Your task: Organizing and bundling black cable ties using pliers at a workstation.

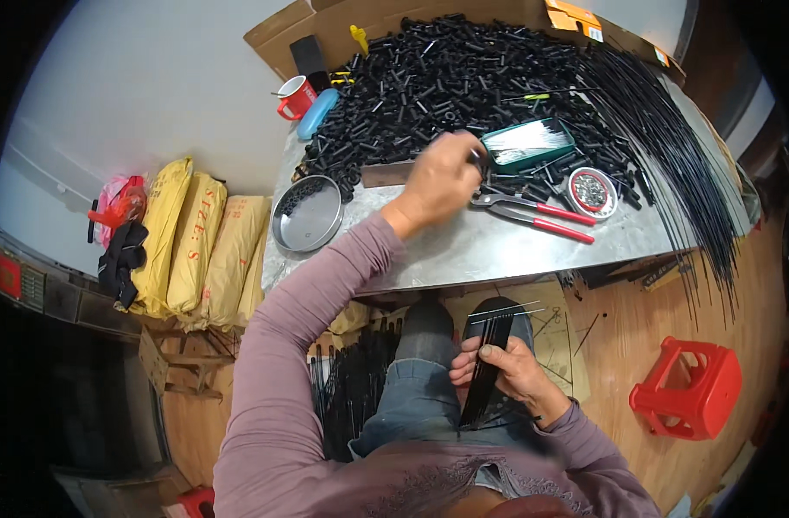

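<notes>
- Mauve top [403, 485]: lower edge.
- Black rod bundle [481, 393]: lower centre, long axis near vertical, gripped by the nearer right hand [511, 371].
- Left hand [442, 181]: upper centre, bundle well below; fingers curled, blurred, contents unclear; green tray [532, 161] just right.
- Desk [394, 269]: metal-topped, heaped with black tubes [463, 86].
- Wooden floor [610, 345]; red stool [712, 388], lower right.

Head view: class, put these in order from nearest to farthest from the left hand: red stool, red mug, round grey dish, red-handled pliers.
1. Red-handled pliers: on the table, just right of the left hand.
2. Round grey dish: table's left side.
3. Red mug: farther back on the left.
4. Red stool: on the floor, far right.
</notes>
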The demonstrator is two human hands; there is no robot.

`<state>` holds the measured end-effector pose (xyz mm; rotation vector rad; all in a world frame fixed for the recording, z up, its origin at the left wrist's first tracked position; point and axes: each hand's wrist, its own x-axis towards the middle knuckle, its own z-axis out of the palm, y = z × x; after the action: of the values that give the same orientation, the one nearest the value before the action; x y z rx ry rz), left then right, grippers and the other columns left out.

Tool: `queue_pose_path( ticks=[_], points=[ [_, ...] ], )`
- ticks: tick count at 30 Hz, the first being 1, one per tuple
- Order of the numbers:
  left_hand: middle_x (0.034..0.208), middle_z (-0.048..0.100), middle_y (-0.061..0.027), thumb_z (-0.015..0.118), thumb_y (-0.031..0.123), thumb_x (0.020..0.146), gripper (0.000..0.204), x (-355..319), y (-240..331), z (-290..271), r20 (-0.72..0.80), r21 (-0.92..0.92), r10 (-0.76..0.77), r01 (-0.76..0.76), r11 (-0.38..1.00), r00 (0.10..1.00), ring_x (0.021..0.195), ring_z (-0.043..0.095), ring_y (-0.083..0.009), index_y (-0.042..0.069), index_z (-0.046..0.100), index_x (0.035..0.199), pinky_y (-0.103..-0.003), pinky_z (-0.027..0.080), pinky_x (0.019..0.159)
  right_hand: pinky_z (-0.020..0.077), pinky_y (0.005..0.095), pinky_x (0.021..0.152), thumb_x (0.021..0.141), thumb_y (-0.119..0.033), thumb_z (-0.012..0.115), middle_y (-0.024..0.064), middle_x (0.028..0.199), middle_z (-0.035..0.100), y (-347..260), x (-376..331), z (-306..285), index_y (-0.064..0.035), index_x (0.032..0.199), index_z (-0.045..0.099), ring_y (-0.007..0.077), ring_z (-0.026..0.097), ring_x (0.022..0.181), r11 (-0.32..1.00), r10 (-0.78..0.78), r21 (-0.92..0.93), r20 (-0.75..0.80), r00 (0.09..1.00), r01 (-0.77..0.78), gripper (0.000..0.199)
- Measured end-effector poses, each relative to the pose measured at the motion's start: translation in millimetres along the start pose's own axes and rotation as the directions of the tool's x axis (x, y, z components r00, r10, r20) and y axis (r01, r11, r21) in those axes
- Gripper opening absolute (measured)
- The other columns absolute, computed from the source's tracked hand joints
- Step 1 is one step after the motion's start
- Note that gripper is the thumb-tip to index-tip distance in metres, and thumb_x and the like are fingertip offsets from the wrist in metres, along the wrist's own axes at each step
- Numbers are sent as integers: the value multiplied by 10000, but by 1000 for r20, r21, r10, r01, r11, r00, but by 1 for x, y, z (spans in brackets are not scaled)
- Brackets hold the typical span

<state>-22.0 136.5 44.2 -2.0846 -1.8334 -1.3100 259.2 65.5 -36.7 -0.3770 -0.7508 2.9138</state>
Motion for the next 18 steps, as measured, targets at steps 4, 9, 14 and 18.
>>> queue_pose_path(
  ticks=[4, 9, 14, 18],
  points=[
    [769, 667, -160, 672, 291, 809, 305, 18, -38, -37, -271, 227, -402, 464, 857, 875, 724, 647, -341, 27, 640, 957, -418, 511, 669, 547, 473, 847, 969, -143, 511, 253, 1025, 631, -3, 5, 1, 86, 1163, 514, 362, 657, 936, 999, 13, -34, -28, 1000, -14, 300],
    [899, 691, -173, 721, 336, 749, 331, 24, -93, -53, -182, 505, -504, 520, 689, 844, 880, 660, -340, 100, 715, 982, -428, 517, 761, 546, 470, 847, 974, -147, 500, 256, 1020, 629, -2, 13, 1, 90, 1161, 512, 362, 656, 937, 999, 38, -31, -40, 998, -39, 302],
    [989, 689, -170, 738, 371, 738, 441, 40, -106, -41, -118, 504, -579, 552, 665, 806, 952, 654, -327, 125, 691, 1102, -408, 510, 817, 544, 468, 849, 974, -145, 497, 260, 1023, 626, -3, 17, 3, 94, 1163, 510, 362, 654, 940, 999, 43, -25, -40, 998, -44, 304],
    [1050, 676, -177, 749, 370, 729, 473, 43, -109, -40, -77, 509, -644, 586, 631, 761, 1003, 642, -327, 128, 681, 1130, -410, 504, 855, 546, 468, 842, 974, -145, 497, 259, 1021, 627, -3, 17, 5, 96, 1168, 506, 360, 657, 930, 998, 44, -48, -49, 998, -46, 310]
  ],
)
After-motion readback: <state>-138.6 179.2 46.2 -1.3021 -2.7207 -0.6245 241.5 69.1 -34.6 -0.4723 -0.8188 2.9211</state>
